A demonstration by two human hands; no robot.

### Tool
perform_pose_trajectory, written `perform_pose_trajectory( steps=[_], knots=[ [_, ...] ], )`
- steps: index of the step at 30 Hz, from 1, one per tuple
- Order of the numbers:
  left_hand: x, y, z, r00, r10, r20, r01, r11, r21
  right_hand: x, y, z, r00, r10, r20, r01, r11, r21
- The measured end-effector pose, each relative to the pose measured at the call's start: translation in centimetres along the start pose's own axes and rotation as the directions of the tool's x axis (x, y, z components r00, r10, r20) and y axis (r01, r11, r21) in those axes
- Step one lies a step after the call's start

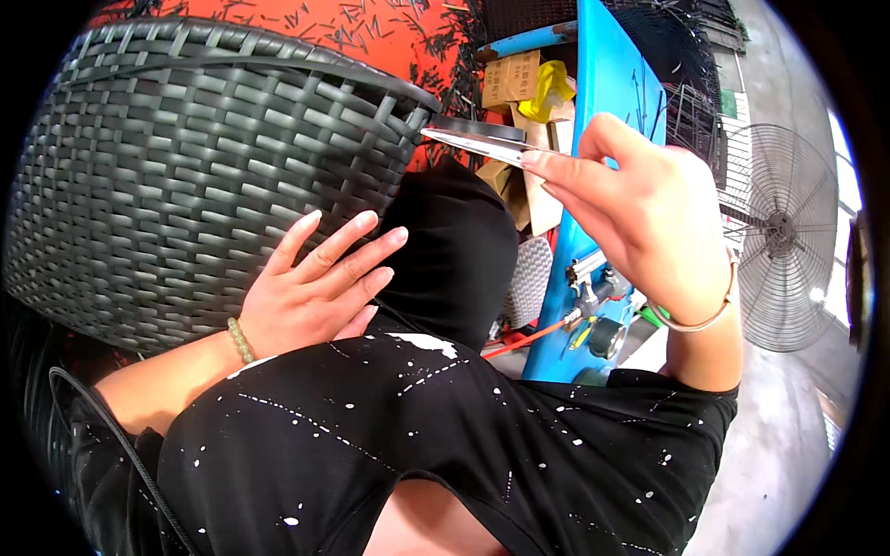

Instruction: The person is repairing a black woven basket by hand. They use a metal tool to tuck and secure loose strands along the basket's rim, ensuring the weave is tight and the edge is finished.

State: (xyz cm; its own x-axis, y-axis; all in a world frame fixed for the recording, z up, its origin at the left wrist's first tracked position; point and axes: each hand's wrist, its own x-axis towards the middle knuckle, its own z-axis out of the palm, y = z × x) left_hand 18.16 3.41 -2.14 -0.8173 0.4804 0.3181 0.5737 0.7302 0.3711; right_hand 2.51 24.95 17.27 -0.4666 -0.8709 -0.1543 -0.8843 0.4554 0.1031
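Observation:
A dark grey woven wicker panel (213, 157) fills the left side, its far corner near the middle. My left hand (320, 278) lies against the weave near its lower right edge, fingers stretched and apart, holding nothing. Raised on the right, my right hand (640, 195) pinches a thin, pointed silver metal tool (477, 145) between thumb and fingers. The tool's tip points left and reaches the panel's corner; whether it touches, I cannot tell. Just beyond the tool, a flat dark strip (501, 132) sticks out from that corner. My palm hides the tool's rear end.
Black strip offcuts litter a red surface (371, 42) beyond the panel. To the right stands a blue table (598, 83) with hand tools (593, 301) by its near end. Cardboard boxes (510, 81) and a yellow bag (549, 91) sit beside it. A large caged fan (781, 227) stands far right.

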Motion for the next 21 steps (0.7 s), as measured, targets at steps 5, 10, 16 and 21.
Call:
perform_pose_trajectory(
  steps=[5, 10, 16, 21],
  knots=[
    [0.5, 0.6, -0.6, 0.999, -0.051, 0.003, 0.051, 0.994, -0.093, -0.6, 0.6, 0.6, 1.0, 0.013, -0.015, -0.013, 1.0, 0.001],
    [0.7, 0.4, -0.7, 0.998, -0.056, 0.012, 0.057, 0.99, -0.127, -0.7, 1.6, 1.7, 0.997, -0.01, -0.07, 0.014, 0.999, 0.05],
    [1.4, -0.3, -1.5, 0.996, -0.078, -0.039, 0.071, 0.983, -0.168, -1.3, 1.1, 3.2, 0.988, 0.032, -0.152, -0.027, 0.999, 0.039],
    [6.4, -3.4, -7.1, 0.992, -0.097, -0.075, 0.094, 0.994, -0.048, -1.8, 1.0, 5.4, 0.976, 0.087, -0.202, -0.068, 0.993, 0.097]
  ],
)
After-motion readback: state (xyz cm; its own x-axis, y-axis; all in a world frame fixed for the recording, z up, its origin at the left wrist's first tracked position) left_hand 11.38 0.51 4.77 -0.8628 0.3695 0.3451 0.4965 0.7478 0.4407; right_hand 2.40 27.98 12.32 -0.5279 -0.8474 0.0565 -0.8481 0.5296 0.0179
